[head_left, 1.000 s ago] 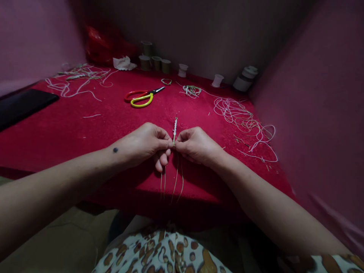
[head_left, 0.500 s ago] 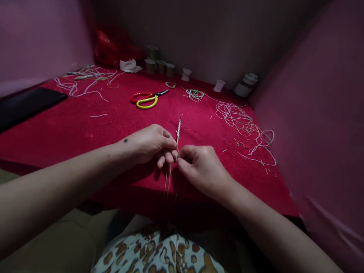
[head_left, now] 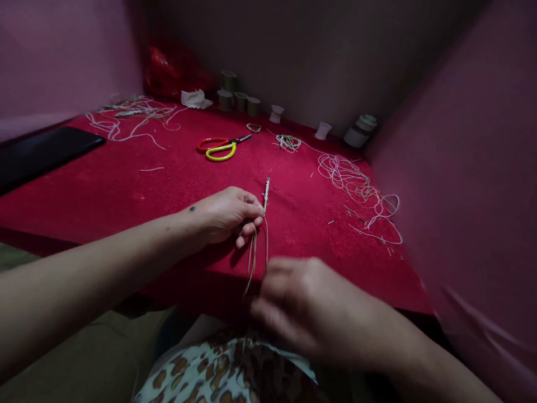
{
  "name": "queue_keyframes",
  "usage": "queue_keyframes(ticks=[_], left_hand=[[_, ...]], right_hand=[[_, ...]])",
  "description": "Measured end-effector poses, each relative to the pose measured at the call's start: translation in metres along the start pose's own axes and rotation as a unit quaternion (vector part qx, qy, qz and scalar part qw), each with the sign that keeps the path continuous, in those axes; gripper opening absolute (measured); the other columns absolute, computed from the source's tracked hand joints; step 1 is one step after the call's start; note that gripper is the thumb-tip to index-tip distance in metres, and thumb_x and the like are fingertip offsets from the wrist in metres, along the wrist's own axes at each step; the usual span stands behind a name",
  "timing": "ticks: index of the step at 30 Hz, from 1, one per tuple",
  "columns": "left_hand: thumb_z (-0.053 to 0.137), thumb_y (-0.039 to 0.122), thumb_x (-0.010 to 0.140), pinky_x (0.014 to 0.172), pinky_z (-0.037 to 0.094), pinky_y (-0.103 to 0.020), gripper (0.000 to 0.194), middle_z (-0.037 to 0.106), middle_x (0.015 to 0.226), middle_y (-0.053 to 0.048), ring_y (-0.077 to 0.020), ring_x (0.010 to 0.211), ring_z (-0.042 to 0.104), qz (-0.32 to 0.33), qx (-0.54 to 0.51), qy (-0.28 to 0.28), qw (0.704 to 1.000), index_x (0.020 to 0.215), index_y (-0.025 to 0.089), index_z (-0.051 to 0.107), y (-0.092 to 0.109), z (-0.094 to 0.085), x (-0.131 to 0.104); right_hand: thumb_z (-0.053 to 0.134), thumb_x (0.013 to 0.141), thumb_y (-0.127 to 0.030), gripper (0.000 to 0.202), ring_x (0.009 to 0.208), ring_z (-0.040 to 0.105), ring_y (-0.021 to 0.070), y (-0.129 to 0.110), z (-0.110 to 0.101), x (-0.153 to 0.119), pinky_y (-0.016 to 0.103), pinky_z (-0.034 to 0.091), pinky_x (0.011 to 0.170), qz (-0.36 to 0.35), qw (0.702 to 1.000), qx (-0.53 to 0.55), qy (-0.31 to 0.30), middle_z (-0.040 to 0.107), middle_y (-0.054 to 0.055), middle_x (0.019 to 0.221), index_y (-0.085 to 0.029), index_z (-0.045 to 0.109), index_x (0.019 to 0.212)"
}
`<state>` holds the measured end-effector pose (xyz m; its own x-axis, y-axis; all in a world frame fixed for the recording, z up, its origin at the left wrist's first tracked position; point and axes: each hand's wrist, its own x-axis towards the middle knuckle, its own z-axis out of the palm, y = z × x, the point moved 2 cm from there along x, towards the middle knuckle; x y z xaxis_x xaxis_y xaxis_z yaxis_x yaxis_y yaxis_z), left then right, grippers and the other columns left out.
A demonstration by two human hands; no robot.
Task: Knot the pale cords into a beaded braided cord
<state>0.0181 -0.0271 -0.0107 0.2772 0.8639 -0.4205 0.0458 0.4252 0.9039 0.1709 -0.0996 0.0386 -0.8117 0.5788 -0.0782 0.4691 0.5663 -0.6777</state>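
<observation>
A narrow braided cord (head_left: 266, 192), white at its far part and pale green nearer me, points away over the red cloth. My left hand (head_left: 245, 215) pinches its near end between thumb and forefinger. Several thin loose cord ends (head_left: 251, 260) hang down from the left fingers toward the table's front edge. One more strand (head_left: 267, 240) runs from the pinch down to my right hand (head_left: 289, 302), which is blurred by motion near the table's edge, above my lap. The right fingers look curled, and the strand goes out of sight at them.
Red-and-yellow scissors (head_left: 222, 148) lie beyond my left hand. Tangled thread (head_left: 346, 173) spreads at the right, another tangle (head_left: 134, 115) at the far left. Thread spools (head_left: 241, 102) and a white jar (head_left: 361, 131) stand at the back. A black phone-like slab (head_left: 50, 154) lies left.
My right hand has moved from beside the left fingers down toward me, with a strand stretching after it. The left hand keeps its pinch on the braided cord.
</observation>
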Motion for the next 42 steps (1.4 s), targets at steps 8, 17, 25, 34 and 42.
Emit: queue_keyframes(ticks=[8,17,25,34,42], left_hand=[[0.050,0.011,0.079,0.029,0.034,-0.020,0.024,0.044,0.036,0.004,-0.0079,0.026,0.038,0.019,0.012,-0.010,1.000,0.057,0.018,0.055,0.000,-0.001,-0.001],[0.051,0.013,0.079,0.028,0.032,-0.019,0.028,0.042,0.033,0.005,-0.0071,0.023,0.036,0.008,0.015,-0.019,1.000,0.052,0.019,0.053,0.002,-0.002,-0.002],[0.049,0.010,0.078,0.027,0.031,-0.021,0.026,0.044,0.035,0.004,-0.0079,0.025,0.037,0.009,0.011,-0.026,1.000,0.053,0.019,0.053,-0.001,-0.002,0.002],[0.049,0.010,0.078,0.028,0.031,-0.020,0.030,0.041,0.032,0.004,-0.0074,0.024,0.037,0.012,0.012,-0.030,0.999,0.049,0.019,0.051,0.002,-0.003,-0.001],[0.050,0.010,0.077,0.027,0.032,-0.020,0.028,0.044,0.034,0.004,-0.0077,0.024,0.038,0.011,0.000,-0.047,0.999,0.051,0.019,0.053,-0.001,-0.006,0.004]], right_hand=[[0.051,0.078,-0.005,0.013,0.040,0.053,0.0104,0.059,-0.015,0.052,0.023,0.045,0.036,0.239,0.860,0.423,0.154,0.060,0.000,0.062,-0.015,0.050,0.085],[0.055,0.081,-0.018,0.011,0.030,0.041,0.0044,0.058,-0.028,0.038,0.015,0.027,0.025,0.241,0.881,0.408,-0.012,0.063,0.001,0.059,-0.010,0.061,0.084],[0.052,0.086,-0.015,0.013,0.056,0.056,0.0080,0.003,-0.008,-0.012,0.016,0.045,0.053,0.082,0.951,0.182,-0.235,0.063,0.002,0.071,-0.015,0.065,0.089],[0.054,0.083,-0.014,0.013,0.059,0.053,0.0093,0.034,-0.021,0.018,0.020,0.042,0.055,0.129,0.986,0.030,0.104,0.063,0.004,0.079,-0.014,0.063,0.093],[0.049,0.088,-0.016,0.016,0.058,0.053,0.0095,0.003,0.004,-0.014,0.020,0.042,0.056,0.054,0.984,0.087,-0.143,0.062,0.002,0.071,-0.015,0.064,0.084]])
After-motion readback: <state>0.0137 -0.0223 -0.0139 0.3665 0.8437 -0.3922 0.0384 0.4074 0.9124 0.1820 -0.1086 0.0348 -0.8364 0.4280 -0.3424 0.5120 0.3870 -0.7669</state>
